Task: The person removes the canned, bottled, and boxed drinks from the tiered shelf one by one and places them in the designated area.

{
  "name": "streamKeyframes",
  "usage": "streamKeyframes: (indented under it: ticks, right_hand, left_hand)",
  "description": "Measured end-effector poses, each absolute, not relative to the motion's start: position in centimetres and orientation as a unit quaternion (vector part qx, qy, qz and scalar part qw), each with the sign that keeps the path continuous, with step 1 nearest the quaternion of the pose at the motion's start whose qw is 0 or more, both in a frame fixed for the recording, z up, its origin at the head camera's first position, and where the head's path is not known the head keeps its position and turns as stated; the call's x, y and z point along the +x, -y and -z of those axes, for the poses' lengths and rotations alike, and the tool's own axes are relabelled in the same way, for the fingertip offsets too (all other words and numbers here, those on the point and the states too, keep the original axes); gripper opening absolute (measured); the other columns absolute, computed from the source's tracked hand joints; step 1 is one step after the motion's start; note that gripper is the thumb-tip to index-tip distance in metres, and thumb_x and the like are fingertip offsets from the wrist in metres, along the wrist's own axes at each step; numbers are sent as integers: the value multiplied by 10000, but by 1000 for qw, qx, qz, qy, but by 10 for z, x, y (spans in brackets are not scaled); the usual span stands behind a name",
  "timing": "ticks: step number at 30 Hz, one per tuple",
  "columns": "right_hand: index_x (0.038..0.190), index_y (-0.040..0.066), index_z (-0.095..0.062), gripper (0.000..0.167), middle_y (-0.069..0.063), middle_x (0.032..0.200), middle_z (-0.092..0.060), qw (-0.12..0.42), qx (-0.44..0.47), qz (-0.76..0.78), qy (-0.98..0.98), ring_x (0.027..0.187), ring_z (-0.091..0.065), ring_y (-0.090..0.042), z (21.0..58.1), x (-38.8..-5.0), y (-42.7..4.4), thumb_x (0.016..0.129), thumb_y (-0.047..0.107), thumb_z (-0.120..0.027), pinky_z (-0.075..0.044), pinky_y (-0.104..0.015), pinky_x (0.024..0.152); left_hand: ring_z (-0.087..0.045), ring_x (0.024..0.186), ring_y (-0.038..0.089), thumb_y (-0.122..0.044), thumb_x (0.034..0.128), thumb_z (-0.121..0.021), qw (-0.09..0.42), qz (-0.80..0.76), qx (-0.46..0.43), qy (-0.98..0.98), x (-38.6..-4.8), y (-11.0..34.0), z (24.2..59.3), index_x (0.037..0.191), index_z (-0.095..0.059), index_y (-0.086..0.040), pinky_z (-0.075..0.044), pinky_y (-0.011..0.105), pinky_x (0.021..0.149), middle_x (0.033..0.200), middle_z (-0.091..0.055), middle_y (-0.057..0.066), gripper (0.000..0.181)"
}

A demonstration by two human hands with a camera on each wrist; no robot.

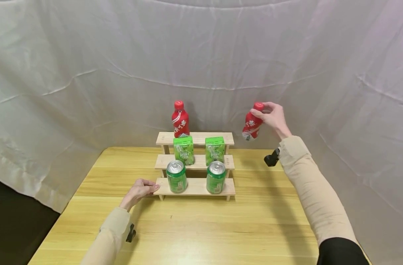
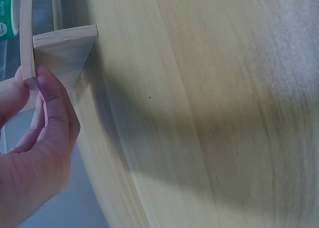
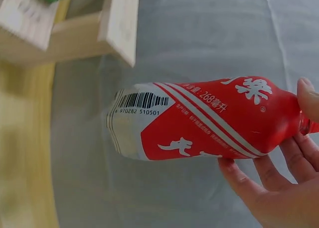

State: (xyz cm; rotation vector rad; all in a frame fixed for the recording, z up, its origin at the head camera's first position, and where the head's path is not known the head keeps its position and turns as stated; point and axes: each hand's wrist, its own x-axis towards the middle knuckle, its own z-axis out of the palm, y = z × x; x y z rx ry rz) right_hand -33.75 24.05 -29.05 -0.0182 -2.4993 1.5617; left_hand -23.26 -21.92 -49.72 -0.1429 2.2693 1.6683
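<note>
- Your rack [image 1: 199, 162] stands on the table [image 1: 194, 235], before the cloth [image 1: 208, 55].
- On its top tier [image 1: 198, 138], towards the left end, stands one bottle [image 1: 180, 123].
- On the middle tier, before that: left carton [image 1: 183, 151], right carton [image 1: 215, 151].
- On the bottom tier [image 1: 196, 187], frontmost: left can [image 1: 177, 179], right can [image 1: 216, 180].
- Your left hand [image 1: 141, 189] is at that tier's left end.
- Your right hand [image 1: 275, 117] has the second bottle [image 1: 252, 124] above the table, right of the top tier.

Top shelf [image 1: 209, 138]: right side free, standing red bottle [image 1: 180, 122] blocks left; gap between cans [image 1: 177, 180].
</note>
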Motion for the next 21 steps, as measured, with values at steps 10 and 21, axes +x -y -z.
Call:
streamKeyframes:
  ticks: [10,21]
  right_hand:
    - [1416,-10,-506,659,111,1060,-578,92,-64,-528,842,912,-541,22,323,-329,-288,907,330,-752,-520,-127,739]
    - [1451,-7,-478,666,-44,1240,-574,67,-120,-505,852,954,-521,-28,368,-319,-322,935,346,-710,-508,-269,950]
  left_hand:
    - [-635,754,80,-39,942,-656,163,-586,-49,-793,-233,220,497,1164,-571,220,-608,250,770,866,-696,51,351]
    - [-641,769,86,-43,938,-664,161,-583,-43,-795,-234,220,497,1152,-575,220,-613,266,792,881,-701,73,350]
